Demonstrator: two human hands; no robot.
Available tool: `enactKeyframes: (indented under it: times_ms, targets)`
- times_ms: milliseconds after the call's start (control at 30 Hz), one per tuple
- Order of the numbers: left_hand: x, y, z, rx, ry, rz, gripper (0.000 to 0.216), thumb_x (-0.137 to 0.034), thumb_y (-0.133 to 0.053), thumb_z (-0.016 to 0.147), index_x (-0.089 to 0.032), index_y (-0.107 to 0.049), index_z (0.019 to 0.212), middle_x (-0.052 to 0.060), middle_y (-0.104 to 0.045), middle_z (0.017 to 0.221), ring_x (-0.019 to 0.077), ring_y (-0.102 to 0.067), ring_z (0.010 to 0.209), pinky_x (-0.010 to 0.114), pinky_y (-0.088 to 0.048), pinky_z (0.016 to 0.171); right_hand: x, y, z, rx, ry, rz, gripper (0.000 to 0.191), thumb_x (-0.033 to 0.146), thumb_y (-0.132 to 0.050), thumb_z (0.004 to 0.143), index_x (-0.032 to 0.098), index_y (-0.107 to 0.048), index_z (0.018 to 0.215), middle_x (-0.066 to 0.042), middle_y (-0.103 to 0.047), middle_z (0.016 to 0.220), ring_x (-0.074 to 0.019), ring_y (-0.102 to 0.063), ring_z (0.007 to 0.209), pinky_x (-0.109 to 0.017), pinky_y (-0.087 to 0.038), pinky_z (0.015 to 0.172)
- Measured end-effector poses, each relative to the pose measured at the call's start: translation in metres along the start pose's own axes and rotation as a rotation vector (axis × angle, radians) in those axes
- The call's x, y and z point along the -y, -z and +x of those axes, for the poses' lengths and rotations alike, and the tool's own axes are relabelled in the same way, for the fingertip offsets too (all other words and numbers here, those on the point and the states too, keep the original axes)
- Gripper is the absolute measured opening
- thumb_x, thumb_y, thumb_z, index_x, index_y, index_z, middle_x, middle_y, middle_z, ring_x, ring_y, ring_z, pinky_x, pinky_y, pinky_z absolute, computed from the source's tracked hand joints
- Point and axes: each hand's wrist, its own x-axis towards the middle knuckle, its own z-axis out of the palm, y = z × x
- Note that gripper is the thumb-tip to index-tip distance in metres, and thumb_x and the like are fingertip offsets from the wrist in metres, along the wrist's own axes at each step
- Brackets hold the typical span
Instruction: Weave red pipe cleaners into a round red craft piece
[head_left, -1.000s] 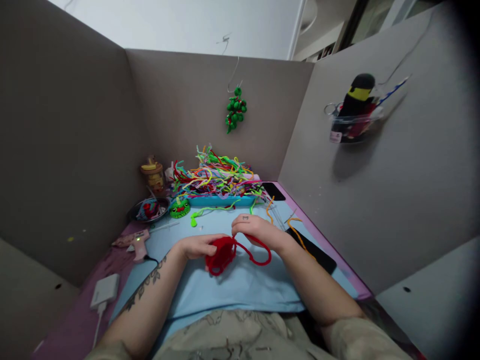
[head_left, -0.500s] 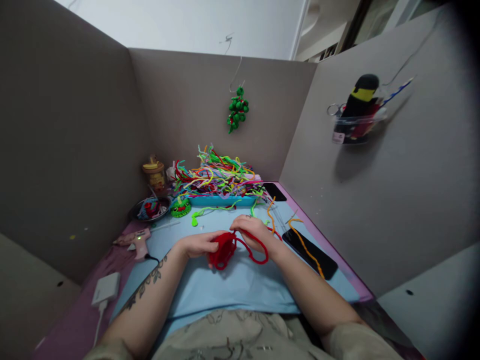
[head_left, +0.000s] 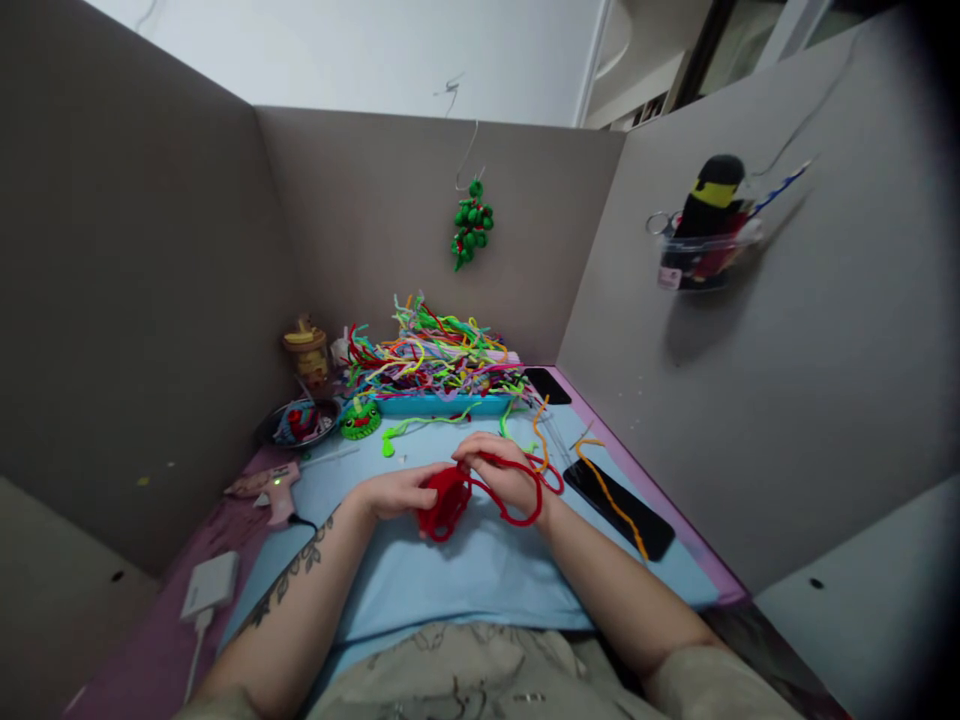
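My left hand [head_left: 394, 491] is closed around a wound bundle of red pipe cleaner [head_left: 442, 502] just above the light blue mat [head_left: 465, 570]. My right hand [head_left: 499, 472] pinches the loose red strand [head_left: 525, 500] right beside the bundle. That strand loops around the back of my right hand and wrist. Both hands meet at the middle of the mat.
A heap of coloured pipe cleaners [head_left: 435, 355] fills a blue tray at the back. A pink glue gun [head_left: 266, 485] and white adapter [head_left: 210, 583] lie left. A black phone [head_left: 619, 505] with an orange strand lies right. Grey partition walls enclose the desk; a green ornament [head_left: 471, 222] hangs behind.
My right hand has turned over and drawn closer to the bundle, and the red strand's loop now wraps around its wrist side. My left hand has stayed in place.
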Motion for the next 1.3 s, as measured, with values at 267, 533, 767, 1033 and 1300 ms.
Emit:
enactKeyframes:
  times_ms: [267,533,767,1033,1300]
  targets:
    - [-0.01,-0.008,0.001,-0.123,-0.063,0.036,0.078,-0.053,-0.074,0.063,-0.018,-0.047,0.127,0.01,-0.059,0.112,0.0237,-0.058,0.096,0.034,-0.046,0.08,-0.009,0.01,0.0,0.041,0.042,-0.036,0.015,0.023,-0.054,0.087,0.021,-0.069,0.086,-0.005,-0.067,0.084,-0.0161,-0.062,0.082,-0.031,-0.05,0.079]
    - [-0.016,-0.019,0.013,-0.423,-0.284,0.13,0.088,-0.04,-0.074,0.068,-0.025,-0.029,0.141,0.011,-0.048,0.135,0.0281,-0.05,0.117,0.041,-0.038,0.098,-0.059,0.006,-0.005,-0.195,-0.356,0.285,0.044,0.031,-0.066,0.074,0.023,-0.054,0.115,-0.004,-0.063,0.097,-0.0153,-0.06,0.086,-0.029,-0.049,0.076]
    - [-0.009,-0.016,0.026,-0.899,-0.399,0.334,0.08,-0.035,-0.067,0.071,-0.024,-0.027,0.14,0.01,-0.049,0.131,0.0229,-0.055,0.107,0.037,-0.042,0.094,-0.057,-0.008,-0.01,-0.128,-0.376,0.306,0.021,0.036,-0.066,0.076,0.02,-0.064,0.09,-0.003,-0.064,0.088,-0.016,-0.059,0.081,-0.031,-0.046,0.077]
    - [-0.004,-0.021,0.032,-0.924,-0.399,0.344,0.07,-0.034,-0.063,0.075,-0.022,-0.03,0.136,0.011,-0.045,0.133,0.0217,-0.052,0.112,0.034,-0.041,0.097,-0.049,-0.026,-0.009,-0.016,-0.36,0.341,0.018,0.032,-0.064,0.078,0.018,-0.065,0.089,-0.002,-0.067,0.085,-0.0157,-0.061,0.078,-0.03,-0.047,0.075]
    - [-0.011,-0.011,0.027,-0.951,-0.364,0.02,0.049,-0.05,-0.064,0.072,-0.02,-0.056,0.109,0.008,-0.062,0.107,0.0195,-0.061,0.088,0.031,-0.05,0.073,-0.042,-0.008,-0.011,-0.025,-0.244,-0.042,0.012,0.015,-0.053,0.08,0.017,-0.064,0.083,-0.002,-0.066,0.082,-0.0156,-0.06,0.08,-0.029,-0.046,0.077]
